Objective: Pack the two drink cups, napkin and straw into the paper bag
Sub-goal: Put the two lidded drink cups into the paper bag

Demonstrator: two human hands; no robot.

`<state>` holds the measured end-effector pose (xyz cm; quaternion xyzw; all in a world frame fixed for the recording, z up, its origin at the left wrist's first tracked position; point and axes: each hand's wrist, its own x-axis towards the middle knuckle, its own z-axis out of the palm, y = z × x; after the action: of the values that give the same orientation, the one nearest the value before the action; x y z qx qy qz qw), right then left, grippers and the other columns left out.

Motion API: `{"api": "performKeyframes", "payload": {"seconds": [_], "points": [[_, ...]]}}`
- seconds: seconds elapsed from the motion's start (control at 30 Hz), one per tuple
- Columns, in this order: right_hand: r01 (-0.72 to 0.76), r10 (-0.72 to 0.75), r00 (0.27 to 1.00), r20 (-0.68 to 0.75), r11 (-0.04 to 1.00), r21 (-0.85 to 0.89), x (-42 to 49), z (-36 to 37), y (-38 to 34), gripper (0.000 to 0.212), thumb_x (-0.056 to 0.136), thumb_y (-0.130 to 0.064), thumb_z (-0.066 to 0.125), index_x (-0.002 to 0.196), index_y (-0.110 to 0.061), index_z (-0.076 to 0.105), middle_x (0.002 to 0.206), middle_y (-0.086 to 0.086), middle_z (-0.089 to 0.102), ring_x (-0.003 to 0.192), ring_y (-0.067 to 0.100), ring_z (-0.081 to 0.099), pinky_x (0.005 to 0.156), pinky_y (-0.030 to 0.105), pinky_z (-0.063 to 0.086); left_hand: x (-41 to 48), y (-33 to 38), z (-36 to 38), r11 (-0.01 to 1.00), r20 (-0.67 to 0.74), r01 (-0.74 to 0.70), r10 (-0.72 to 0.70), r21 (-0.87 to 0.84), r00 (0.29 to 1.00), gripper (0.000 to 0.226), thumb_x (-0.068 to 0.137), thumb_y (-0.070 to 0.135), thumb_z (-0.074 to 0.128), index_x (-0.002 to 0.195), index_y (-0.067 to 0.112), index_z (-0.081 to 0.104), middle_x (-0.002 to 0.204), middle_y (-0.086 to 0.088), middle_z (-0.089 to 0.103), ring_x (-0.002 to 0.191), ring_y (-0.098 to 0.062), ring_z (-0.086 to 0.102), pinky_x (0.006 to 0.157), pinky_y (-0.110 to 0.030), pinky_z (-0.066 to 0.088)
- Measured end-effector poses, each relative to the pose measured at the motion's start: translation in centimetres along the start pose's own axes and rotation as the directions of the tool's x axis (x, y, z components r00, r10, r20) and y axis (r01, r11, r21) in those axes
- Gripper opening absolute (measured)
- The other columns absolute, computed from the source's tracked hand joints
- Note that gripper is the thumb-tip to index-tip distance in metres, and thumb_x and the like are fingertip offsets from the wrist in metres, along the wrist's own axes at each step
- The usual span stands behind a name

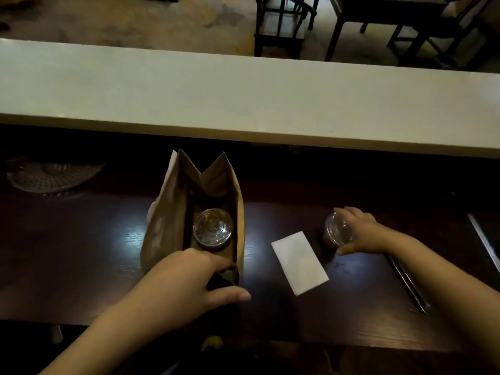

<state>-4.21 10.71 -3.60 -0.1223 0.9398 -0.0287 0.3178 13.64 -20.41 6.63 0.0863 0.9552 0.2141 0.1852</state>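
Observation:
A brown paper bag stands open on the dark wooden counter. One drink cup with a clear lid sits upright inside it. My left hand grips the bag's near rim, thumb outside. To the right, my right hand is wrapped around the second lidded cup, which stands on the counter. A white folded napkin lies flat between bag and cup. A dark wrapped straw lies on the counter, partly under my right forearm.
A raised white ledge runs across behind the counter. A glass dish sits at the far left. A dark tray edge is at the right. Chairs and a table stand beyond the ledge.

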Motion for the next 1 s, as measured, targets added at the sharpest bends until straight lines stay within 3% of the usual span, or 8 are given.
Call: {"api": "performKeyframes", "payload": {"seconds": [0.1, 0.23, 0.4, 0.5, 0.57, 0.73, 0.9, 1.0], "points": [[-0.015, 0.014, 0.999, -0.049, 1.000, -0.022, 0.4, 1.0, -0.1, 0.115, 0.066, -0.039, 0.080, 0.149, -0.024, 0.002, 0.159, 0.010, 0.003, 0.143, 0.037, 0.008, 0.113, 0.050, 0.024, 0.2, 0.0, 0.0, 0.999, 0.027, -0.004, 0.003, 0.037, 1.000, 0.094, 0.052, 0.093, 0.008, 0.099, 0.032, 0.063, 0.092, 0.012, 0.069, 0.081, 0.000, 0.062, 0.075, -0.029, 0.052], [-0.050, 0.041, 0.993, -0.108, 0.995, -0.083, 1.0, 1.6, -0.5, 0.111, 0.067, -0.041, 0.078, 0.149, -0.023, 0.005, 0.156, 0.011, 0.011, 0.139, 0.037, 0.016, 0.108, 0.049, 0.031, 0.0, 0.4, 0.1, 0.999, 0.027, 0.024, -0.025, 0.046, 0.999, 0.070, 0.065, 0.080, 0.019, 0.096, 0.037, 0.064, 0.083, 0.012, 0.069, 0.074, 0.000, 0.061, 0.072, -0.027, 0.052], [-0.026, 0.012, 0.991, -0.131, 0.994, -0.108, 0.4, 0.8, -1.9, 0.099, 0.065, -0.047, 0.074, 0.145, -0.022, 0.020, 0.142, 0.011, 0.033, 0.126, 0.035, 0.031, 0.100, 0.045, 0.040, -1.5, 0.7, 0.4, 0.996, 0.037, 0.060, -0.062, 0.064, 0.997, 0.061, 0.073, 0.074, 0.023, 0.093, 0.033, 0.064, 0.082, 0.009, 0.069, 0.075, -0.002, 0.062, 0.072, -0.027, 0.052], [0.080, -0.088, 0.986, -0.144, 0.995, -0.061, -1.2, -1.8, -4.4, 0.100, 0.062, -0.050, 0.076, 0.143, -0.024, 0.025, 0.139, 0.011, 0.036, 0.124, 0.035, 0.033, 0.100, 0.043, 0.038, -2.9, 0.7, 0.3, 0.995, -0.020, 0.091, -0.091, 0.029, 0.996, 0.036, 0.087, 0.054, 0.042, 0.115, 0.037, 0.057, 0.106, 0.015, 0.067, 0.096, 0.002, 0.060, 0.085, -0.025, 0.050], [0.205, -0.212, 0.960, -0.182, 0.977, -0.056, -2.8, -4.2, -6.9, 0.100, 0.060, -0.047, 0.079, 0.143, -0.025, 0.026, 0.138, 0.011, 0.038, 0.124, 0.035, 0.034, 0.103, 0.042, 0.035, -3.5, 0.4, 0.3, 0.993, -0.081, 0.111, -0.108, 0.038, 0.991, 0.036, 0.090, 0.047, 0.045, 0.124, 0.039, 0.051, 0.115, 0.017, 0.064, 0.104, 0.001, 0.058, 0.089, -0.025, 0.049], [0.501, -0.511, 0.810, -0.287, 0.858, -0.114, -9.9, -11.6, -14.4, 0.100, 0.054, -0.056, 0.075, 0.140, -0.032, 0.030, 0.136, 0.002, 0.043, 0.123, 0.023, 0.040, 0.106, 0.036, 0.034, -3.9, -0.8, 0.5, 0.997, -0.086, 0.040, -0.034, 0.066, 0.996, 0.030, 0.093, 0.040, 0.041, 0.119, 0.039, 0.056, 0.107, 0.016, 0.068, 0.099, -0.001, 0.060, 0.084, -0.024, 0.048], [0.643, -0.672, 0.728, -0.136, 0.738, -0.207, -14.1, -13.7, -22.2, 0.095, 0.058, -0.055, 0.075, 0.139, -0.035, 0.029, 0.135, -0.006, 0.042, 0.120, 0.012, 0.042, 0.100, 0.027, 0.037, -4.3, -1.1, 1.3, 0.979, -0.035, -0.061, 0.068, 0.194, 0.997, 0.024, 0.095, 0.038, 0.037, 0.111, 0.029, 0.053, 0.107, 0.002, 0.065, 0.100, -0.021, 0.060, 0.080, -0.033, 0.046], [0.629, -0.657, 0.753, 0.026, 0.708, -0.320, -12.0, -10.8, -25.8, 0.094, 0.062, -0.052, 0.077, 0.140, -0.030, 0.029, 0.137, -0.001, 0.042, 0.122, 0.020, 0.043, 0.098, 0.032, 0.042, -4.4, -1.1, 1.2, 0.967, -0.019, -0.107, 0.114, 0.233, 0.993, 0.027, 0.096, 0.038, 0.036, 0.113, 0.027, 0.054, 0.110, 0.001, 0.063, 0.102, -0.020, 0.059, 0.082, -0.034, 0.045]]}}
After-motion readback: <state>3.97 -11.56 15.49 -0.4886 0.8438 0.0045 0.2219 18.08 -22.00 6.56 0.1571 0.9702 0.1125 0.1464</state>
